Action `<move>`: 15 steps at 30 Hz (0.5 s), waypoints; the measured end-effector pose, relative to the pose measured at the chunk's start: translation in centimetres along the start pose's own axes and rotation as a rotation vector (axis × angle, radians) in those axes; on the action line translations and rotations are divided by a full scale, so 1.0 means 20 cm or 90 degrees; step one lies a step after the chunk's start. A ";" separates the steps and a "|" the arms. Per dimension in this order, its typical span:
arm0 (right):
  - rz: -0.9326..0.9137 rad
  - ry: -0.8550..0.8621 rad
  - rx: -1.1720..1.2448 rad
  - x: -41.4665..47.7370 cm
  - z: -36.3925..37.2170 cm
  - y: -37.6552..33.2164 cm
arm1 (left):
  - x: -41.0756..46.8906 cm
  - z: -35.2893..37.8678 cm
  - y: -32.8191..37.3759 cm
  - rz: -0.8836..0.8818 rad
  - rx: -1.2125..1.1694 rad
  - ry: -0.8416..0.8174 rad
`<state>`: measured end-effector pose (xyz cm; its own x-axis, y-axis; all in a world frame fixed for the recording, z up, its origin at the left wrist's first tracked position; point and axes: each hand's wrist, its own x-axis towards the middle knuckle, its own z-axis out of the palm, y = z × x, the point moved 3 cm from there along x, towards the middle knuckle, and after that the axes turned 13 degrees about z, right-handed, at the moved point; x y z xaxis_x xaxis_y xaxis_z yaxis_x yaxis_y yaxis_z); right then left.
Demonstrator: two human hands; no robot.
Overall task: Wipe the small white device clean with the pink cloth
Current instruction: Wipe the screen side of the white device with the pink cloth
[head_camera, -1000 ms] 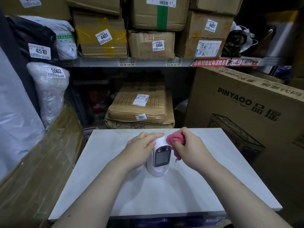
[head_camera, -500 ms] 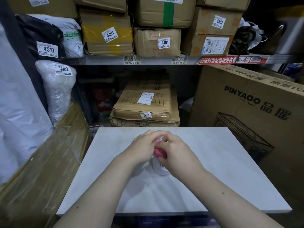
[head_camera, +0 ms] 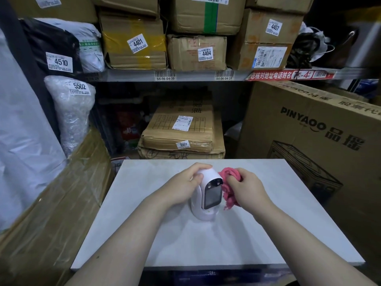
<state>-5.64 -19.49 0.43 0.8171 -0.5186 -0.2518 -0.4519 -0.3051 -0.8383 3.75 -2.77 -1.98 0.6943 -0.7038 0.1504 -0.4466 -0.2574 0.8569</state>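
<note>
Head-camera view, the only one to go by. The small white device point(head_camera: 199, 205) stands upright on the pale counter point(head_camera: 185, 244), its dark screen turned toward the person. The left hand point(head_camera: 183, 187) wraps over its crown and back, fingers curled round the top and thumb on the near-left side, so that grip is clamped on the device. The right hand point(head_camera: 247, 190) is closed on the pink cloth point(head_camera: 227, 194), which is bunched into a wad with a loose tail hanging below the grip. The wad touches the device's right edge, just beside the screen and level with the two small lenses above it.

To my eye the step in hand is the right flank. Doing it well means a firm left grip, so the narrow base does not rock or skate. The cloth should push toward that grip rather than away from it, so the steadying hand takes the load. A flatter pad of cloth under the fingertips would cover more than a wad does. The patch under the left grip cannot be reached until that hand shifts, so a re-grip lower down looks likely. Screen and lenses want light strokes. Whether the back is clean I cannot tell from here.
</note>
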 end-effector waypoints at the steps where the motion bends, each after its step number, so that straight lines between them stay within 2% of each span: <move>1: 0.028 -0.018 0.005 0.01 0.01 0.02 | 0.00 0.00 0.00 -0.003 -0.004 0.002; 4: 0.057 -0.060 0.061 0.01 0.02 0.04 | 0.00 0.00 -0.01 -0.004 -0.010 0.006; 8: -0.047 -0.067 0.135 -0.05 0.02 -0.04 | 0.00 0.01 -0.01 -0.001 -0.016 0.009; 12: -0.242 -0.025 -0.056 -0.09 0.07 -0.08 | 0.01 0.02 0.00 0.019 -0.041 0.014; 15: -0.319 -0.060 -0.186 -0.10 0.12 -0.07 | 0.01 0.02 0.00 -0.005 -0.042 0.018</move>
<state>-5.71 -16.09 0.93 0.9788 -0.1851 0.0876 -0.0712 -0.7088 -0.7018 3.60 -3.23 -2.13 0.7134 -0.6831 0.1565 -0.4035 -0.2178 0.8887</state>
